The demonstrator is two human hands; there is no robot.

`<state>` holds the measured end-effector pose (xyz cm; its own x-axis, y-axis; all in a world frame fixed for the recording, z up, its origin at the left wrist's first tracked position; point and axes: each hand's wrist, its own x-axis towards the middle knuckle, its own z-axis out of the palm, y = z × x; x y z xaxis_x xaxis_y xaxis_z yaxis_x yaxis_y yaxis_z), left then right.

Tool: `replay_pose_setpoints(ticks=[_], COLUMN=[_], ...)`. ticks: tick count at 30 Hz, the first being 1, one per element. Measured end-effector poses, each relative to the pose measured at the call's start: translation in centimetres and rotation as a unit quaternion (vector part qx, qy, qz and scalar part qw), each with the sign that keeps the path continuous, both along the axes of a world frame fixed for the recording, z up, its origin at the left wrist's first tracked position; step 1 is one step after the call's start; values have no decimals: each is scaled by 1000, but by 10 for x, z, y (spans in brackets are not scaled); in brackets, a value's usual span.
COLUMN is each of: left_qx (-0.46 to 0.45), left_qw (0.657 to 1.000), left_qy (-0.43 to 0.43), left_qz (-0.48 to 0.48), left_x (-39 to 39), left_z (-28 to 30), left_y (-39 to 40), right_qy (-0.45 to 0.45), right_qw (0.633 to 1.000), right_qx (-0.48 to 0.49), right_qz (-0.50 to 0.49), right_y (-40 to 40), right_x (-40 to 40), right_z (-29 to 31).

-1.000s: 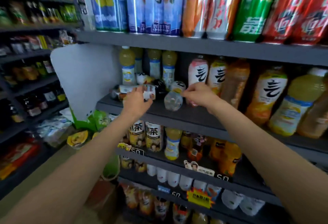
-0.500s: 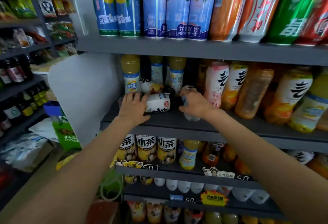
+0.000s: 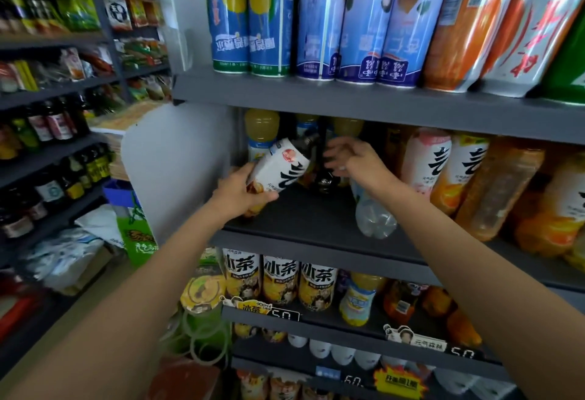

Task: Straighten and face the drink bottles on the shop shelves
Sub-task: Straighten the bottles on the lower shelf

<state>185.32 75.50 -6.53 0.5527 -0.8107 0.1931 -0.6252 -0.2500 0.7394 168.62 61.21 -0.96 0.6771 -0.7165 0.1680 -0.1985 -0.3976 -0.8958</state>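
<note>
My left hand [image 3: 242, 195] grips the base of a white-labelled bottle [image 3: 280, 166] with a black character, tilted with its dark cap up and to the right, lifted off the middle shelf [image 3: 304, 220]. My right hand [image 3: 354, 160] hovers just right of its cap, fingers spread and holding nothing. Below my right wrist a clear bottle [image 3: 375, 217] sits on the shelf. Yellow juice bottles [image 3: 261, 128] stand behind. A row of white-labelled and orange bottles [image 3: 443, 165] stands to the right.
Tall blue, orange and red cans [image 3: 319, 19] fill the shelf above. Tea bottles [image 3: 280, 282] and price tags line the shelves below. A white end panel [image 3: 177, 159] closes the shelf's left side. A snack aisle [image 3: 63, 82] runs left.
The white-labelled bottle lay flat on the shelf; my left hand has now raised it to a tilt. My right hand has let go of the clear bottle and moved up.
</note>
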Motion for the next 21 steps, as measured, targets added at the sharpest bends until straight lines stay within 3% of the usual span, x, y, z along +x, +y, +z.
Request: replay_pose_setpoints(ticks=[2,7,9,14,18,21], left_qx=[-95,-214,-231,-141,-142,-143], left_qw=[986,949,949,983,980,979], left_qy=[137,224,204,55,79,79], left_qz=[-8,52,72,103,117,124], left_x=[2,4,3,-2,-5,-2], left_z=[-2,-16,-19,-14,-12,-14], left_y=[5,7,5,-10,-15,-12], right_qy=[39,144,171,329,411,495], right_qw=[999,979,963,887,793,762], right_qx=[-33,-143,-208,-324,-446,-413], right_qz=[17,-7,-27,-13,-50,-52], right_y=[3,3,-1,-12,-8,1], right_x=[10,29,35,56,67,73], right_z=[-3,-27,-34,-48,-52,-40])
